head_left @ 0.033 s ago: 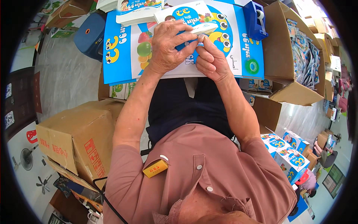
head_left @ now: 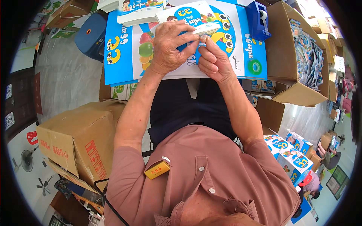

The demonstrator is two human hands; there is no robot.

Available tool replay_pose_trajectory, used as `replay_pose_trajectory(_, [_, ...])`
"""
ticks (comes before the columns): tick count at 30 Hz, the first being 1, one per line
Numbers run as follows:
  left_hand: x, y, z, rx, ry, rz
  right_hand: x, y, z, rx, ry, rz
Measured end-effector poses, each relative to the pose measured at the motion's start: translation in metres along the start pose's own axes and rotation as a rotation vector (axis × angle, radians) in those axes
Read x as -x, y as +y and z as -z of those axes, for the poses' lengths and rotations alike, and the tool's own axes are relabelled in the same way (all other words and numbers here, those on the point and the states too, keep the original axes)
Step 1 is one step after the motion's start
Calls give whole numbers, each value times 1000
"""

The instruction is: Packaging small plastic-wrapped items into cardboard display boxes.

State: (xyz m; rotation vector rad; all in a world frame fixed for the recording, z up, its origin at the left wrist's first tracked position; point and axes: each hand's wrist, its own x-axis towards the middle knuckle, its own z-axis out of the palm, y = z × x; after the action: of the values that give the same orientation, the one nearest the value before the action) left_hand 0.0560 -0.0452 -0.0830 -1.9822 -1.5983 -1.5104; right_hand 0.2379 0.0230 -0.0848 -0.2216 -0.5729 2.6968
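Over the table, my left hand (head_left: pixel 171 49) is closed on a small white-and-blue printed carton (head_left: pixel 207 28), with its fingers laid across the carton's near side. My right hand (head_left: pixel 215 62) meets it at the carton's near edge. Its thumb and forefinger are pinched together and the other fingers are curled in. A small pale bit shows below that pinch; too little is visible to name it. Under both hands lies a large printed cardboard sheet (head_left: pixel 132 49) in blue and white, with fruit and yellow cartoon figures. Another flat printed carton (head_left: pixel 205 8) lies just beyond my fingers.
Flat cartons (head_left: pixel 139 18) are stacked at the far left. A blue tape dispenser (head_left: pixel 258 22) and a green tape roll (head_left: pixel 255 67) are on the right. Beside them, an open cardboard box (head_left: pixel 279 49) holds many sachets (head_left: pixel 307 56). A blue stool (head_left: pixel 90 37) and large box (head_left: pixel 77 137) stand left.
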Motion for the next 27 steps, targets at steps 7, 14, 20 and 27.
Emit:
replay_pose_trajectory(7, [1,0,-2,-11,8,4,2,1,-1,66,35,3])
replay_pose_trajectory(14, [-2,3,4,51,7,32,9,-1,1,20,54,35])
replay_pose_trajectory(20, [-5,9,1,9,17,-5,3,5,8,-167,-86,61])
replay_pose_trajectory(27, [-4,6,1,8,28,-11,3,11,1,-135,-19,14])
